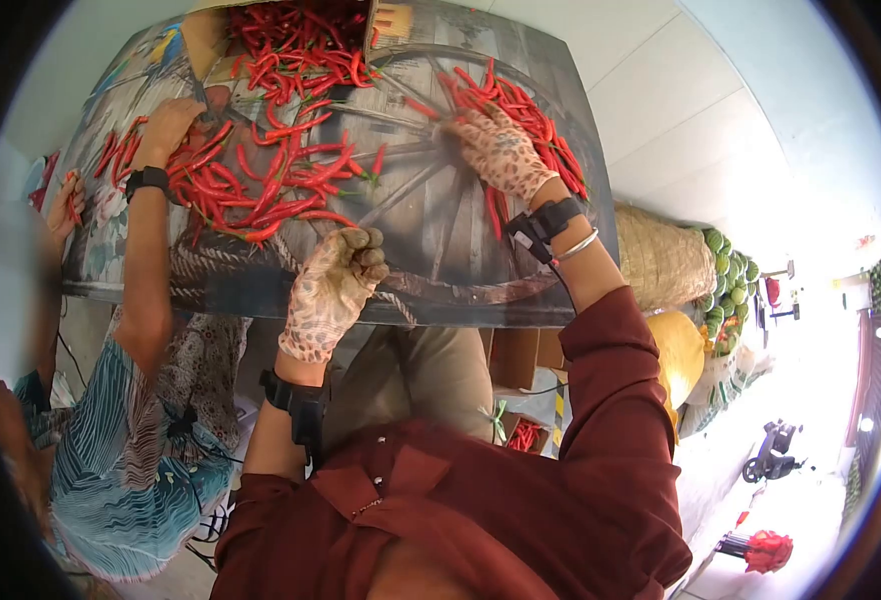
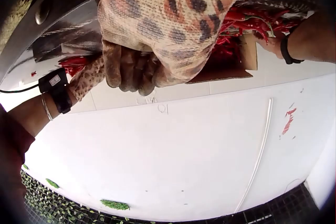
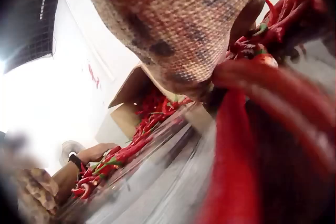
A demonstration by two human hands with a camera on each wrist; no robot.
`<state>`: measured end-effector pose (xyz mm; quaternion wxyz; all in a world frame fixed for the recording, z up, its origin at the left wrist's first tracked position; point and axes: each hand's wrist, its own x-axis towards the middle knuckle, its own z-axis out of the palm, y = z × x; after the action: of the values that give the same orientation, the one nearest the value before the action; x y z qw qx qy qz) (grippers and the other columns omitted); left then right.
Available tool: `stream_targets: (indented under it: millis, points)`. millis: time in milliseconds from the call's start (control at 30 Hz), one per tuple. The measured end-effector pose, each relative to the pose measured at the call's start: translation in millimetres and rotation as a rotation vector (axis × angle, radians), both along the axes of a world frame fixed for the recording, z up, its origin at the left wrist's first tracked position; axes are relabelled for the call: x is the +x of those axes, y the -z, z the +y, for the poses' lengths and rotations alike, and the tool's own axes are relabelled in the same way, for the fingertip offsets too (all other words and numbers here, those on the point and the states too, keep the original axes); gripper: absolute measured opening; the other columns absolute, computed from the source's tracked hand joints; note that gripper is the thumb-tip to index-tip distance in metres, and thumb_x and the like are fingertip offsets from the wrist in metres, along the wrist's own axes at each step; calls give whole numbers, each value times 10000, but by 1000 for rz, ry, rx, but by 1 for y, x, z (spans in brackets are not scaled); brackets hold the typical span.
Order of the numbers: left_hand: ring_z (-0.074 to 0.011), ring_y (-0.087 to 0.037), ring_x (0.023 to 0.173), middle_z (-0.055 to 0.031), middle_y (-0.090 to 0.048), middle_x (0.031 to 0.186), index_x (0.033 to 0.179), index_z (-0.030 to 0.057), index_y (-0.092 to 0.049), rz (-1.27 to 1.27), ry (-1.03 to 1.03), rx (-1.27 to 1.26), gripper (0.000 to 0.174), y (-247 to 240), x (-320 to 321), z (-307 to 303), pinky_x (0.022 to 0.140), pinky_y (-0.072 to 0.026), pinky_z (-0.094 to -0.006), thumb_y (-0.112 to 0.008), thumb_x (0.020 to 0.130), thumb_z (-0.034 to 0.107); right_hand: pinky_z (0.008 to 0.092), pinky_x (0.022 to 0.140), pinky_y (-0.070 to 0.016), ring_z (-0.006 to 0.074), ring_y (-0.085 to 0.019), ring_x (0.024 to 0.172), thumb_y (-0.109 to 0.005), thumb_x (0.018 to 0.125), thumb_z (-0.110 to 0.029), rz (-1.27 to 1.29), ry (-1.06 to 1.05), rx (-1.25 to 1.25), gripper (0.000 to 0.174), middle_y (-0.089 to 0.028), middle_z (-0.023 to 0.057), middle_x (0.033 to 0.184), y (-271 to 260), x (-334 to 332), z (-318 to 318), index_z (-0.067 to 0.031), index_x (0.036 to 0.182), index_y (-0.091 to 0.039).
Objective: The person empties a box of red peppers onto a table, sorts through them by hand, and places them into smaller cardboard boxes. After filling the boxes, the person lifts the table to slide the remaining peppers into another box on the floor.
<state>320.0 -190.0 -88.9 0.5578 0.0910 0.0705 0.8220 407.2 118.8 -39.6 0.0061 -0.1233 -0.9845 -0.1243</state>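
Note:
My left hand (image 1: 329, 290) wears a leopard-print glove with dirty fingertips. It hovers over the table's front edge with its fingers curled and nothing visible in them. Just beyond the fingertips a red chili pepper (image 1: 326, 217) lies at the near end of a loose heap of chili peppers (image 1: 271, 185). My right hand (image 1: 501, 150), gloved alike, is at the left side of a neater pile of chili peppers (image 1: 541, 125). In the right wrist view, chili peppers (image 3: 236, 155) cross close below the glove. Its fingers are blurred or hidden, and I cannot tell whether they grip a pepper.
An open cardboard box (image 1: 206, 45) spills chili peppers at the table's far side. At left, another person's hand (image 1: 171, 130) reaches into the loose heap; a second hand (image 1: 66, 205) holds peppers. A large sack (image 1: 666, 255) and green produce (image 1: 729, 275) stand right of the table (image 1: 411, 215).

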Motion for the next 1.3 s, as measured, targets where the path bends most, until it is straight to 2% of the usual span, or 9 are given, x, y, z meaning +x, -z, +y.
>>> stream_targets:
  millis: [200, 333, 633, 700, 733, 867, 1000, 1233, 1300]
  points:
    - [-197, -536, 918, -136, -588, 1085, 1045, -19, -621, -5, 6, -9, 250, -5, 1, 0, 828, -475, -331, -579, 940, 204, 424, 1076, -348, 359, -411, 1289, -552, 878, -191, 345, 20, -111, 416, -488, 128, 1366, -26, 35, -19, -151, 1292, -551]
    - [-196, -532, 914, -138, -585, 1085, 1051, -22, -620, -11, 10, -25, 255, -10, 3, -2, 826, -470, -328, -588, 933, 202, 411, 974, -406, 306, -519, 1114, -587, 843, -105, 348, -150, -293, 279, -581, 117, 1137, -43, 59, -60, -100, 1119, -630]
    - [-184, -561, 904, -129, -604, 1092, 1050, -27, -626, 1, -11, -39, 265, -13, -6, -12, 795, -476, -320, -588, 933, 208, 411, 964, -425, 339, -530, 1092, -596, 807, -57, 227, 47, -342, 269, -582, 136, 1126, -35, 63, -42, -74, 1073, -627]
    - [-169, -559, 900, -119, -633, 1019, 1030, -19, -647, 667, -230, -604, 282, -29, -12, -33, 729, -442, -270, -595, 930, 240, 404, 994, -411, 331, -516, 1145, -611, 823, -79, 326, -2, -379, 321, -573, 147, 1183, -42, 48, -61, -84, 1143, -610]
    - [-163, -588, 968, -114, -628, 1095, 1114, -32, -610, 1205, -432, -586, 287, -14, -21, -36, 761, -492, -266, -548, 961, 202, 403, 1029, -392, 327, -491, 1203, -620, 835, -91, 303, -31, -410, 379, -547, 152, 1260, -42, 38, -66, -99, 1213, -590]
    - [-205, -612, 1042, -125, -582, 1211, 1266, -18, -493, 1136, -451, -451, 292, 41, -34, -47, 918, -512, -284, -425, 995, 67, 440, 1019, -395, 366, -484, 1199, -657, 808, -200, 360, -304, -482, 465, -526, 169, 1292, -46, -19, -110, -98, 1252, -566]
    - [-171, -642, 902, -93, -648, 1053, 1141, -18, -583, 1620, -653, -559, 234, 27, -37, -44, 772, -530, -272, -504, 967, 116, 429, 1062, -360, 359, -446, 1253, -659, 809, -260, 318, -513, -484, 503, -469, 164, 1370, -32, -70, -152, -90, 1271, -556]
    - [-139, -638, 917, -86, -645, 1041, 1131, -30, -585, 1685, -726, -552, 211, 28, -39, -45, 771, -526, -250, -531, 946, 56, 431, 1076, -330, 336, -472, 1227, -654, 802, -209, 190, -394, -474, 436, -535, 148, 1287, -6, -75, -130, -82, 1214, -585]
    - [-268, -638, 865, -111, -666, 951, 1036, 37, -653, 1641, -808, -573, 218, 24, -35, -38, 751, -518, -352, -579, 831, 24, 421, 1040, -362, 337, -498, 1190, -648, 806, -199, 178, -321, -475, 400, -561, 150, 1235, -19, -62, -119, -74, 1183, -603]
